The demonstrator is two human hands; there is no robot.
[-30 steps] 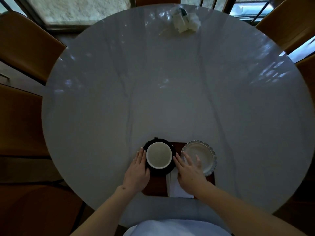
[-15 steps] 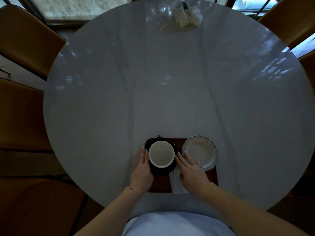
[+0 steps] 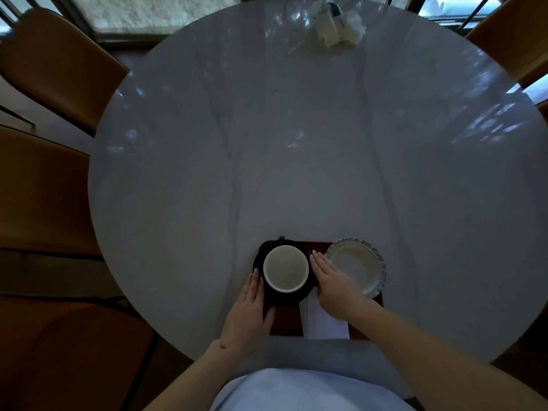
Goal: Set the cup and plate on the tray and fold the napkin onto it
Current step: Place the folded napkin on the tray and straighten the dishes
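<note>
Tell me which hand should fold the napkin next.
Right, probably. The right hand already lies over the napkin; the left hand rests beside the cup on the far side.

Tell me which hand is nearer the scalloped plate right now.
Right. The right hand lies flat between the cup and the scalloped plate, at the plate's left rim. The left hand is beyond the cup, by the black saucer.

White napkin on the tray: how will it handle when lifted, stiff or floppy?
The napkin is probably floppy: it looks thin, lying flat on the tray. Likely light and easy to shift. The right hand rests over its far end, so pinch the near edge.
</note>
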